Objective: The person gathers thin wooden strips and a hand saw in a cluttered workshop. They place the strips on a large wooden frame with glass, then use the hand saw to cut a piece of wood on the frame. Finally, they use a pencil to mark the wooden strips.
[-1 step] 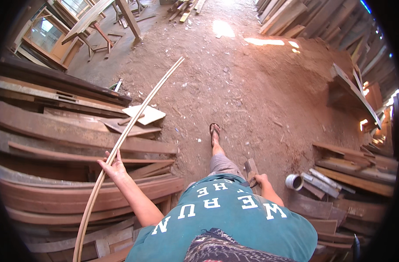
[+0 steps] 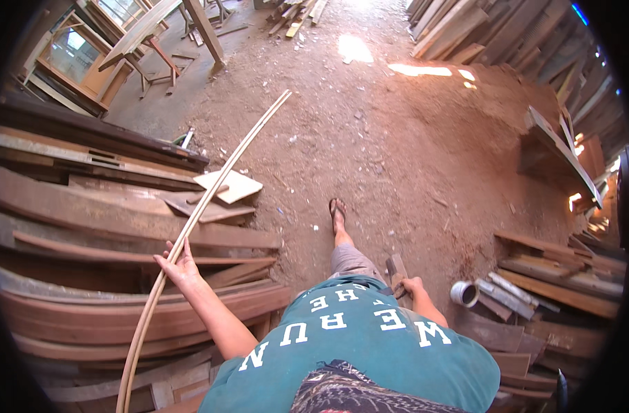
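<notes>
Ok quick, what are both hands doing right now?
Left hand: closed around the long thin wooden strip.
Right hand: closed on a short piece of wood.

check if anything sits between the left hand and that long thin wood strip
Nothing visible does. The left hand is already on the long thin wood strip, fingers curled around it above the stacked planks. The right hand grips a short wooden piece apart from it.
</notes>
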`<action>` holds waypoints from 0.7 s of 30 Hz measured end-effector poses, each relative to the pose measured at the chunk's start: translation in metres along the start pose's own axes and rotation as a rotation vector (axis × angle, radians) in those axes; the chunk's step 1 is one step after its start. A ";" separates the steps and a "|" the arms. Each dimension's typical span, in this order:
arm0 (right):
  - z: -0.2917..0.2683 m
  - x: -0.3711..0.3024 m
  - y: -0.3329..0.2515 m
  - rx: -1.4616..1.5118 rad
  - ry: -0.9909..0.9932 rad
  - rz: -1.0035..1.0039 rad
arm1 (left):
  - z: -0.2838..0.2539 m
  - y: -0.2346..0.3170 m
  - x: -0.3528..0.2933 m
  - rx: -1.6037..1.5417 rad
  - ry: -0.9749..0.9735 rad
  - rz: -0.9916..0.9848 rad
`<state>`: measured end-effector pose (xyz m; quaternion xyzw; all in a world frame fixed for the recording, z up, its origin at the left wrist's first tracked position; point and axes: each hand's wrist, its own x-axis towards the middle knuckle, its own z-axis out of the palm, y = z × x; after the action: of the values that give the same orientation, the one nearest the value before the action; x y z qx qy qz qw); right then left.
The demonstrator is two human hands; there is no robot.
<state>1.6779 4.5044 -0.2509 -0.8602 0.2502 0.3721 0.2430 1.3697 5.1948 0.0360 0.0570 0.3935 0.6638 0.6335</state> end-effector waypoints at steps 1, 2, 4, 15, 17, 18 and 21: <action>-0.006 0.026 -0.021 -0.029 -0.005 -0.011 | 0.012 -0.013 0.012 -0.027 0.027 -0.005; -0.008 0.041 -0.050 -0.046 -0.025 -0.015 | 0.031 -0.027 0.026 -0.062 0.053 -0.029; -0.013 0.065 -0.124 -0.146 -0.054 -0.013 | 0.073 -0.057 0.049 -0.059 0.118 0.006; -0.034 0.069 -0.578 -0.646 -0.058 -0.259 | 0.240 -0.143 0.139 -0.130 0.181 0.147; -0.017 0.077 -0.657 -0.680 -0.018 -0.307 | 0.258 -0.152 0.162 -0.160 0.174 0.200; -0.010 0.081 -0.697 -0.673 -0.018 -0.322 | 0.267 -0.156 0.175 -0.182 0.189 0.226; 0.025 0.074 -0.807 -0.684 -0.055 -0.380 | 0.308 -0.163 0.219 -0.238 0.156 0.238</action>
<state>2.2026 5.1110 -0.1353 -0.9122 -0.0585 0.4054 0.0135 1.6342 5.5093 0.0566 -0.0241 0.3507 0.7783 0.5203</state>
